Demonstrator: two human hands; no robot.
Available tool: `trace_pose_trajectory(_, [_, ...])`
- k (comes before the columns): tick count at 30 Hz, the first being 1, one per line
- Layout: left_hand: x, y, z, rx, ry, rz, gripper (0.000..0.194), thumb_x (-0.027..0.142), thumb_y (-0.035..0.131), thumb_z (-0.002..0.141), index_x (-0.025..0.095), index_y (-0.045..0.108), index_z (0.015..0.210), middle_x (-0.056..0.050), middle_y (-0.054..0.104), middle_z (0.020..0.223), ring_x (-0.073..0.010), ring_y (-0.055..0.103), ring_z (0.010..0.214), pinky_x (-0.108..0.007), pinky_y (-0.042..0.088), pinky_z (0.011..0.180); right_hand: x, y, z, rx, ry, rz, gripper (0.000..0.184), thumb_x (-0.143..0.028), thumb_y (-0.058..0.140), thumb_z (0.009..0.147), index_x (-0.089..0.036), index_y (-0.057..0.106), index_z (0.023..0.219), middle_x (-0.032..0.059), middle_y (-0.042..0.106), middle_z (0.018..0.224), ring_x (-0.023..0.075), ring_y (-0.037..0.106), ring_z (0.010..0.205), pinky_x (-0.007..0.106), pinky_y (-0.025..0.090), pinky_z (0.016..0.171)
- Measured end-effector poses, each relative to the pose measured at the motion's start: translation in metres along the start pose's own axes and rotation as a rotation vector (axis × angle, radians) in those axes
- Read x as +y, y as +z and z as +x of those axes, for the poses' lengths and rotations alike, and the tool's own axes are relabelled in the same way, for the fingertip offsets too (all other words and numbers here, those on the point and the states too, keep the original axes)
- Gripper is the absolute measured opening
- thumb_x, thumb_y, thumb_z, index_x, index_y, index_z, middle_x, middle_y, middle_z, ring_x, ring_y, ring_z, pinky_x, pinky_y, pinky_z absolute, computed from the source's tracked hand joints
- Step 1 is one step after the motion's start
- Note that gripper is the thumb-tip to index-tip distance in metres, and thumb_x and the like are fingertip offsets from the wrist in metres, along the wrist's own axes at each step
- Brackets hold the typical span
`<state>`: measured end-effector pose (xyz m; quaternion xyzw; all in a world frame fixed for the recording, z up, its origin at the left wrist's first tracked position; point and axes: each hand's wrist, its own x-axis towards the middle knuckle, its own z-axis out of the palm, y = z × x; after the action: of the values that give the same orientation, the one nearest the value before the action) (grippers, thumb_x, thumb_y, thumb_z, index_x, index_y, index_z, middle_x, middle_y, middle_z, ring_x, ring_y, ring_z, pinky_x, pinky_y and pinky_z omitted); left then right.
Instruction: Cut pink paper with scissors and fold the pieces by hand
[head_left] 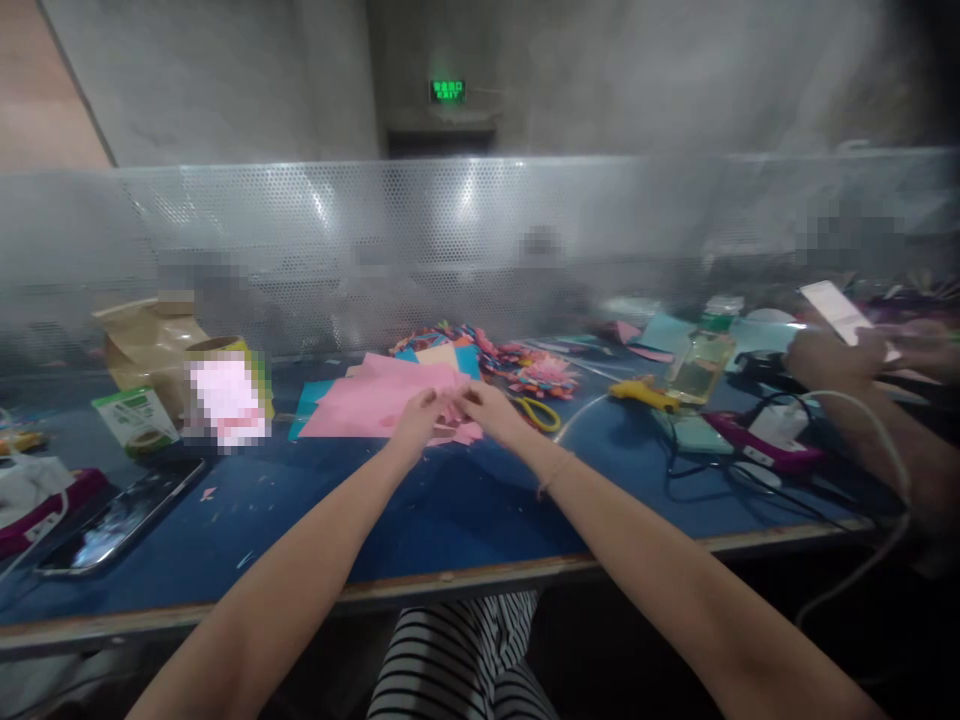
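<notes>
My left hand [420, 415] and my right hand [489, 408] meet at the middle of the table, fingertips pinched together. Between them is a small piece of pink paper [452, 404], partly covered by the fingers and blurred. Under and beside my left hand lie large pink paper sheets [356, 398], with a blue sheet [302, 412] showing at their left edge. Just right of my right hand rest yellow-handled scissors [541, 413], blades out of sight. Behind the hands is a heap of multicoloured paper pieces [536, 375].
On the left stand a brown paper bag [146, 345] and a phone [124, 520] lying flat. To the right are a bottle [701, 365], a yellow tool [643, 393], cables and a purple power strip [780, 448]. Another person's hand [836, 358] holds a phone. A perforated partition [300, 230] runs behind.
</notes>
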<state>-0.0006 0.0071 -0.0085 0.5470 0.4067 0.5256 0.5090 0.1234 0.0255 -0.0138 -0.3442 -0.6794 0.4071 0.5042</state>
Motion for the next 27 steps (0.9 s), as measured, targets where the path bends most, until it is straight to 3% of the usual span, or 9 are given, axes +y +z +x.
trace_pose_trajectory(4, [0.001,0.000,-0.001,-0.041,0.055,0.065,0.028,0.034,0.063,0.056,0.014,0.048,0.069,0.001,0.054,0.055,-0.0143,0.058,0.055,-0.028,0.048,0.054,0.002,-0.002,0.002,0.049,-0.108,-0.181,0.006,-0.020,0.047,0.063,-0.016,0.042,0.062,-0.0051,0.043,0.055,0.0069,0.042,0.050,0.022,0.038,0.050])
trace_pose_trajectory(7, [0.000,-0.002,0.001,-0.057,0.067,0.041,0.022,0.026,0.060,0.057,0.014,0.051,0.072,0.000,0.056,0.062,-0.0131,0.058,0.056,-0.027,0.047,0.055,0.003,-0.004,0.003,0.083,-0.105,-0.132,0.006,-0.020,0.045,0.062,-0.017,0.040,0.062,-0.0056,0.041,0.056,0.0069,0.044,0.051,0.022,0.042,0.051])
trace_pose_trajectory(12, [-0.002,-0.007,0.006,0.057,0.017,-0.077,0.021,0.019,0.059,0.053,0.014,0.050,0.071,0.002,0.053,0.059,-0.0119,0.057,0.052,-0.026,0.047,0.053,0.001,-0.008,0.004,0.129,-0.032,-0.053,0.010,-0.022,0.048,0.060,-0.017,0.040,0.064,-0.0065,0.042,0.055,0.0066,0.046,0.050,0.022,0.044,0.050])
trace_pose_trajectory(23, [0.001,-0.008,0.007,0.163,0.008,-0.117,0.028,0.018,0.061,0.050,0.015,0.049,0.074,0.004,0.050,0.053,-0.0139,0.058,0.046,-0.025,0.046,0.049,-0.005,-0.008,0.002,0.148,-0.016,-0.093,0.011,-0.017,0.048,0.056,-0.015,0.048,0.067,-0.0045,0.046,0.055,0.0069,0.046,0.048,0.023,0.042,0.050])
trace_pose_trajectory(27, [0.001,-0.011,0.007,0.117,-0.008,-0.164,0.021,0.012,0.052,0.052,0.014,0.053,0.073,0.003,0.050,0.047,-0.0142,0.059,0.049,-0.024,0.046,0.051,-0.001,-0.009,0.004,0.131,-0.019,-0.039,0.012,-0.016,0.047,0.056,-0.015,0.054,0.066,-0.0029,0.049,0.058,0.0073,0.048,0.052,0.024,0.045,0.055])
